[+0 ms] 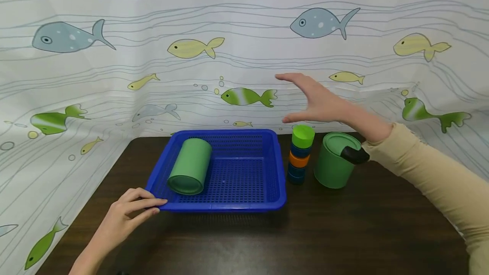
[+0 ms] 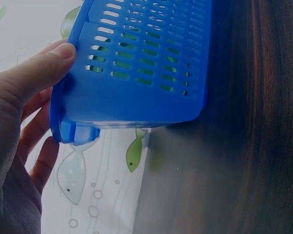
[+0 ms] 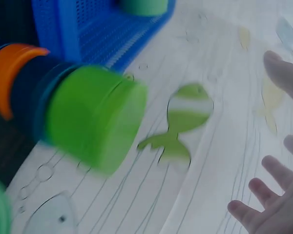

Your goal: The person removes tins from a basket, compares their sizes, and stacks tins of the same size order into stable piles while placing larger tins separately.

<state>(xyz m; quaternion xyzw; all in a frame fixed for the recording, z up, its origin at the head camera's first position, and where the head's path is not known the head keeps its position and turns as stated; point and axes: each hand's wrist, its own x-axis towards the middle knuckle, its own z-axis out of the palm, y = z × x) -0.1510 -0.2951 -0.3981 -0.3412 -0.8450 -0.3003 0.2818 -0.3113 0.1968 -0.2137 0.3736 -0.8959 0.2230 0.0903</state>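
My left hand (image 1: pixel 123 217) pinches the rim of a blue plastic basket (image 1: pixel 244 206) at its front left corner; in the left wrist view the thumb (image 2: pixel 46 66) lies on one side of the rim and the fingers on the other. A green can (image 1: pixel 192 160) lies on its side inside the basket. My right hand (image 1: pixel 321 102) is in the air with thumb and fingers spread, holding nothing. Below it stands a column of stacked cups (image 1: pixel 299 161), bright green on top, then dark blue and orange; the right wrist view shows the green cup (image 3: pixel 95 117) apart from the hand.
Right of the cups stands another green can (image 1: pixel 331 166), upright, with a black piece (image 1: pixel 355 155) at its top, partly behind the right sleeve (image 1: pixel 428 173). The dark wooden table (image 1: pixel 267 245) meets a white cloth (image 1: pixel 248 67) printed with fish.
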